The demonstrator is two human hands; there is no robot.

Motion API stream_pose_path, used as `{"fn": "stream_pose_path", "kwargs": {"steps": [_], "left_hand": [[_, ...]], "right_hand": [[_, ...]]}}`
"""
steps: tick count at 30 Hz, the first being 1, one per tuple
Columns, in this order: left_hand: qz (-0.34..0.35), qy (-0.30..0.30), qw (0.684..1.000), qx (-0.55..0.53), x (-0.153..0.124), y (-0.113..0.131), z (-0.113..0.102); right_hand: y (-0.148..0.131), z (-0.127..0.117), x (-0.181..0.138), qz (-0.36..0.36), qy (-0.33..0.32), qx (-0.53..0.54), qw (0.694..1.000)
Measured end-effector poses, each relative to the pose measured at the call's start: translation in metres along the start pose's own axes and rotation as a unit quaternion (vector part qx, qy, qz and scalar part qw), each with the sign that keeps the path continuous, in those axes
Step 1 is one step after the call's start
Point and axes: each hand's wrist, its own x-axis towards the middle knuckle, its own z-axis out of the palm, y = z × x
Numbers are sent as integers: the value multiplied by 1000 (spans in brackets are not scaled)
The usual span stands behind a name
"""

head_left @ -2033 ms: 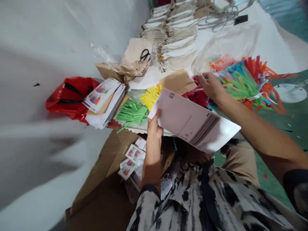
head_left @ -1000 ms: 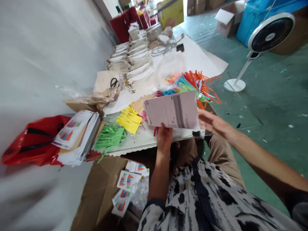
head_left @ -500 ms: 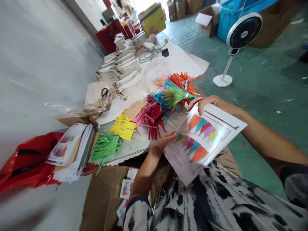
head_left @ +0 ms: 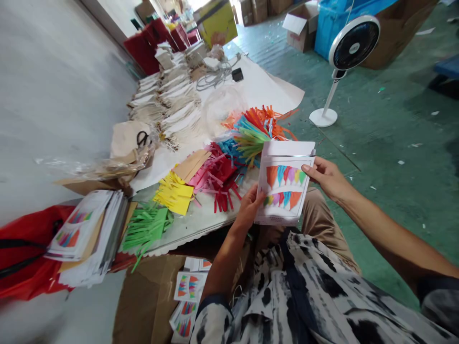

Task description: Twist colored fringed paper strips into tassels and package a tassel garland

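Between both hands, above my lap, is a white packet (head_left: 286, 184) printed with rows of coloured tassels; its top flap stands up. My left hand (head_left: 250, 203) grips its left edge, fingers closed. On the right edge, my right hand (head_left: 324, 177) pinches it with the thumb in front. Just beyond the packet, on the table, lies a bunch of multicoloured paper tassels (head_left: 251, 136). Left of it are fringed tassel papers in pink and red (head_left: 218, 174), yellow (head_left: 175, 193) and green (head_left: 148, 224). Whether the packet holds anything is hidden.
A stack of printed packets (head_left: 89, 234) sits at the table's left corner by a red bag (head_left: 21, 248). Below, more printed packets (head_left: 188, 286) lie in a cardboard box (head_left: 143, 296). Paper stacks (head_left: 175, 100) line the wall side. A white fan (head_left: 353, 50) stands on the floor.
The packet has turned from a tilt to nearly upright, facing me. My right hand has shifted from its top corner down to its right edge. The left hand keeps its hold.
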Motion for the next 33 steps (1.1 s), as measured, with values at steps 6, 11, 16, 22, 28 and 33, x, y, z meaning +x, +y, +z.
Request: {"fn": "stream_pose_path", "kwargs": {"steps": [6, 11, 16, 22, 28, 33], "left_hand": [[-42, 30, 998, -44, 1, 2, 2], [-47, 70, 996, -19, -46, 0, -26], [-21, 210, 977, 34, -121, 16, -95], [-8, 275, 961, 4, -159, 39, -120], [29, 256, 964, 59, -145, 69, -107], [72, 210, 975, 12, -102, 90, -89]], "right_hand": [[-8, -1, -4, -66, -28, -80, 994], [-9, 8, -20, -65, -154, -121, 979], [-8, 4, 15, -141, -128, -308, 932], [-1, 32, 115, -221, -12, -597, 771], [-6, 74, 128, -197, 2, -570, 797], [-38, 74, 78, -192, -169, -246, 935]]}}
